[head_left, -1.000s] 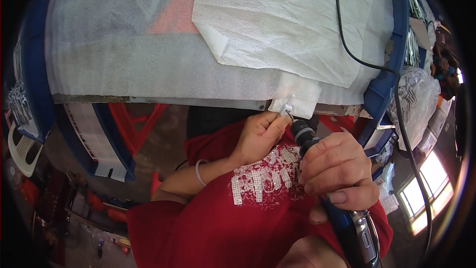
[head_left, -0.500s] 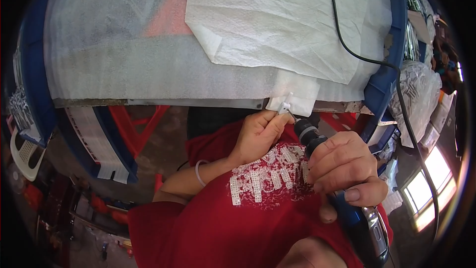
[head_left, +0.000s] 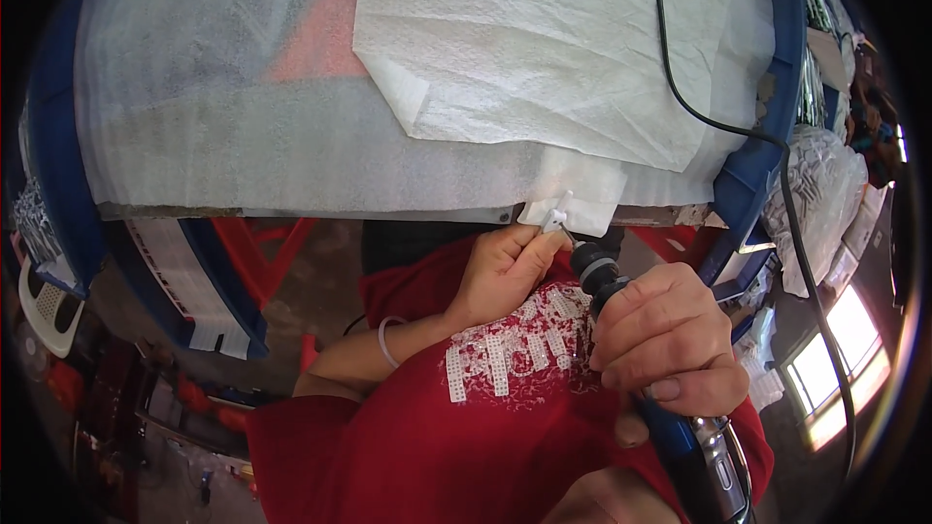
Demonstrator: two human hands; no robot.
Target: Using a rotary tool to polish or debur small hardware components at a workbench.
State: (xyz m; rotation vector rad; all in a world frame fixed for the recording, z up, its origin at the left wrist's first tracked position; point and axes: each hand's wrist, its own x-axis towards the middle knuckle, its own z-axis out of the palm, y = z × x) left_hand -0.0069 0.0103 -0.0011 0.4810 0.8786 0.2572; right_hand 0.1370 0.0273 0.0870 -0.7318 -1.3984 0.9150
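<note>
red shirt [head_left: 388,437] with white dotted print [head_left: 498,369] lower centre, blue-and-black tool [head_left: 673,437] lower right, white part [head_left: 553,220] mid-frame, black cable [head_left: 743,130] upper right

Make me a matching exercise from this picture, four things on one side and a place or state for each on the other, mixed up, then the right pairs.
Things:
1. Left hand
2. Right hand
3. Black cord
4. Pale wristband

Places or states:
A. Worn on the left arm
B. Wrapped around a dark power tool
C. Lying across the blue rim
D. Holding a small white piece

Pairs: 1-D, 2-B, 3-C, 4-A
</note>
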